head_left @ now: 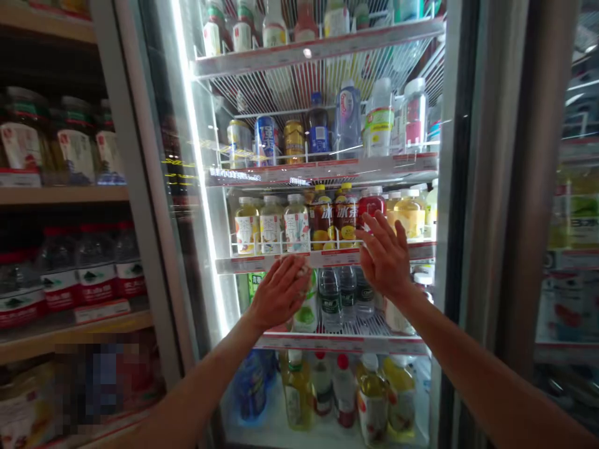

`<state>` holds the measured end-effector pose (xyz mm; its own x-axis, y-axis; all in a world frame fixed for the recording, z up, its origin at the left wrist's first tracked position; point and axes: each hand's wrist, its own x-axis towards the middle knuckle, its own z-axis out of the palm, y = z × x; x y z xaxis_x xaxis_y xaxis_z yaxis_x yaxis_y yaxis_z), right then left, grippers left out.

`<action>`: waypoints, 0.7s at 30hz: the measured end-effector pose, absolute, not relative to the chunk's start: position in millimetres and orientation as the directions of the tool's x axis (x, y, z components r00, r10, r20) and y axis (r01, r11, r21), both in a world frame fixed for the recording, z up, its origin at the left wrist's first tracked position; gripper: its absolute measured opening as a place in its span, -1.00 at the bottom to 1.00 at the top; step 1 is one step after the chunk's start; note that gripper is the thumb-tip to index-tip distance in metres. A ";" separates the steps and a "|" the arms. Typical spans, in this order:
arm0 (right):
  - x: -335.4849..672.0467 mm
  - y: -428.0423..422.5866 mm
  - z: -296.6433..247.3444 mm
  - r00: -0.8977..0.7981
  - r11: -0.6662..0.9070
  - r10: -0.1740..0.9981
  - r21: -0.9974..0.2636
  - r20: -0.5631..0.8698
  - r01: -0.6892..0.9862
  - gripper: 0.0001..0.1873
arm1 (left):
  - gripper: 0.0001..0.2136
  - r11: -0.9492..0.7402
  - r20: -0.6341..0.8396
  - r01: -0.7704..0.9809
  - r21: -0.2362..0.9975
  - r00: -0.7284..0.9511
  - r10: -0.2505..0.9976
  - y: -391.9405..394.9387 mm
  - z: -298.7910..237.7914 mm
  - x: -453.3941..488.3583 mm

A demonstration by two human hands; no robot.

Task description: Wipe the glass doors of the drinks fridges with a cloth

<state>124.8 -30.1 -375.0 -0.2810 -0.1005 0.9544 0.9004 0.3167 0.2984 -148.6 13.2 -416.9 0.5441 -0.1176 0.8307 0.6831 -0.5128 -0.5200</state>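
Observation:
Both my hands reach into an open drinks fridge. My left hand (279, 292) is stretched flat, fingers together, by the front rail of a wire shelf (290, 260), just in front of a green-labelled bottle (307, 305) below it. My right hand (384, 255) is spread open, its fingertips at the same rail beside a red-capped bottle (372, 204) and two orange iced-tea bottles (333, 217). Neither hand holds anything. Dark water bottles (339, 296) stand between my wrists on the lower shelf.
The fridge's glass door (163, 187) stands open to the left, lit by a bright strip. Cans and bottles fill the upper shelves (322, 168). Yellow and red-capped bottles stand on the bottom shelf (346, 393). Store shelves with water bottles (84, 274) flank the left; another cooler (571, 218) is on the right.

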 end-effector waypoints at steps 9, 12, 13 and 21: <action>123.8 -31.2 -374.1 -0.283 0.275 -0.105 0.301 0.953 0.913 -0.70 | -0.50 -0.456 0.978 0.868 -0.197 0.142 -0.152 19.1 -394.5 -151.5; 124.4 -31.6 -374.5 -0.294 0.275 -0.113 0.314 0.949 0.909 -0.70 | -0.52 -0.475 0.855 0.723 -0.501 0.498 -0.144 15.3 -396.5 -145.3; 124.6 -31.6 -374.6 -0.299 0.277 -0.119 0.321 0.947 0.906 -0.70 | -0.52 -0.475 0.865 0.733 -0.487 0.479 -0.147 16.3 -394.2 -149.8; 124.9 -29.4 -375.2 -0.305 0.268 -0.148 0.335 0.941 0.903 -0.69 | -0.49 -0.465 0.992 0.884 -0.052 -0.006 -0.123 25.1 -368.8 -163.0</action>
<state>124.9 -29.4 -375.2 -0.3048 -0.1476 0.9409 0.9033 0.2683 0.3347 -163.0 25.1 -368.8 -0.0064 -0.1229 0.9924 0.8836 -0.4654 -0.0519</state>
